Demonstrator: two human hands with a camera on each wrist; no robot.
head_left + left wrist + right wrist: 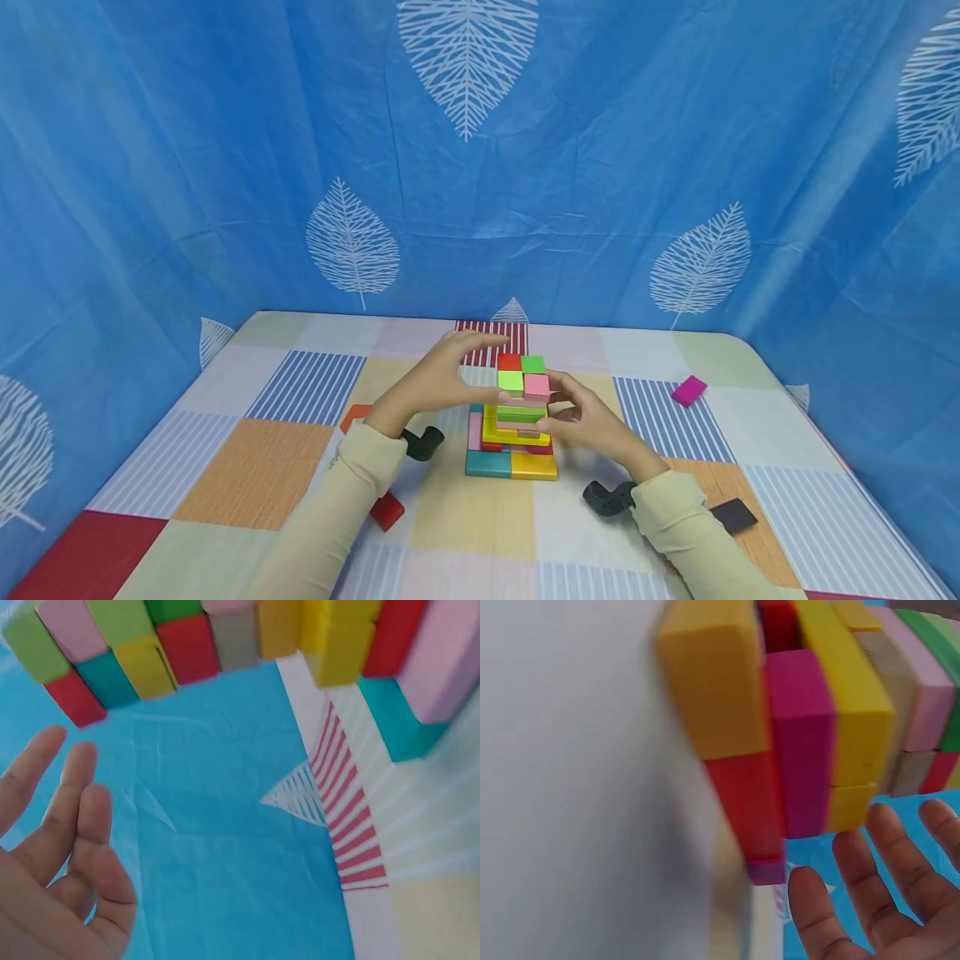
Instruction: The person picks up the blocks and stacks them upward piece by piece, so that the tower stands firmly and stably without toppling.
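Block tower [516, 421] stands mid-table on the patchwork cloth [262, 467], both hands flanking it. Left hand [442, 375] hovers left of its top, fingers straight, holding nothing; right hand [588, 417] sits against its right side, fingers loose (grip unclear).

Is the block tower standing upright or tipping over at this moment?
Upright. The block tower sits level on the table, layers stacked squarely, with the left hand and right hand open beside it.
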